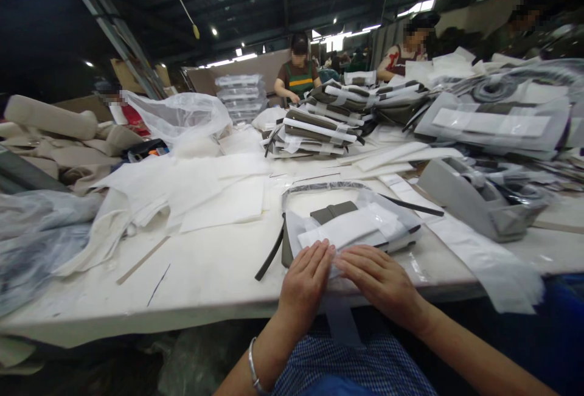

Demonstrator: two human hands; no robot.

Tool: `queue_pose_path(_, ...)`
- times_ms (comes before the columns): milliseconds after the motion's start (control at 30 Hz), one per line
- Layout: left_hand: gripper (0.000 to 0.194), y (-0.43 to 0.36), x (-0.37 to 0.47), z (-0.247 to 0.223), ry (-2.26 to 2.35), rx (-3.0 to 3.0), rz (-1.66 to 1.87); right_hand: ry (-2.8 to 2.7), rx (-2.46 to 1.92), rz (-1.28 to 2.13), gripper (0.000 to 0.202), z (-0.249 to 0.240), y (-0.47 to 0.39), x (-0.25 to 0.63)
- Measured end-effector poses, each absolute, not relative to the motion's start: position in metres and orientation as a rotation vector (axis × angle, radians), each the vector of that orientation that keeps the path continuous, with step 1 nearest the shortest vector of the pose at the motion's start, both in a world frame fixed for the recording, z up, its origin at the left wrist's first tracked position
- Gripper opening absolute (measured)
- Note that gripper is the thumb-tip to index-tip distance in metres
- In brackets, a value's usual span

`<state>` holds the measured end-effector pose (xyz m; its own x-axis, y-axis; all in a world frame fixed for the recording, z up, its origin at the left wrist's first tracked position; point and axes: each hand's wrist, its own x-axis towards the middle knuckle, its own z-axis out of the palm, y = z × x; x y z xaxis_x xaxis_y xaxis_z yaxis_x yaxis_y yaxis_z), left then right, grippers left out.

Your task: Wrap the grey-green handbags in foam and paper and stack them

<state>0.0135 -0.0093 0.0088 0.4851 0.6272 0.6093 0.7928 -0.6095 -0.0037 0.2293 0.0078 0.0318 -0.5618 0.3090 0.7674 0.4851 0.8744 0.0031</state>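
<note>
Right in front of me, near the table's front edge, lies a dark olive bag (334,212) partly covered with white, filmy wrapping. A folded white strip (340,230) runs across its top. Behind it curves a strap (326,187) in clear wrap, and a loose dark strap end (271,255) sticks out to the left. My left hand (306,275) rests flat on the near edge of the wrapping, fingers stretched out. Beside it, my right hand (381,280) also lies flat with straight fingers. A thin translucent strip (343,323) hangs over the table edge below my hands.
White sheets (223,204) spread over the table's left side. Piled wrapped olive bags (319,128) stand further back. A grey tape dispenser (474,198) sits at right, near a long white strip (483,250). Clear plastic (41,244) lies at far left. Co-workers (298,73) stand across the table.
</note>
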Motion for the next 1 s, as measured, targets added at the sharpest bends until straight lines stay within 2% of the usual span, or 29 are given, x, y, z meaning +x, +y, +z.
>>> queue_pose_path(133, 0.053, -0.008, 0.01, 0.009, -1.234, -2.533, -0.887, -2.179, -0.531, -0.219, 0.02, 0.027, 0.021, 0.223)
queue_pose_path(333, 0.07, -0.014, -0.004, 0.036, -1.306, -2.892, -0.958, -2.165, -0.504, -0.105, 0.018, 0.02, 0.02, 0.226)
queue_pose_path(400, 0.063, -0.015, -0.006, 0.043, -1.362, -2.94, -1.003, -2.172, -0.486, -0.122, 0.019, 0.018, 0.021, 0.226)
queue_pose_path(500, 0.04, -0.013, -0.004, 0.037, -1.369, -2.812, -1.125, -2.173, -0.485, -0.154, 0.02, 0.016, 0.023, 0.226)
queue_pose_path(567, 0.035, -0.009, -0.002, 0.027, -1.289, -2.719, -1.133, -2.175, -0.489, -0.172, 0.021, 0.016, 0.023, 0.227)
queue_pose_path(867, 0.045, -0.004, -0.005, 0.008, -1.067, -2.609, -1.08, -2.425, -0.547, -0.264, 0.046, -0.007, -0.013, 0.253)
queue_pose_path(1000, 0.046, -0.003, -0.004, 0.005, -1.052, -2.578, -1.063, -2.509, -0.598, -0.326, 0.05, -0.026, -0.027, 0.248)
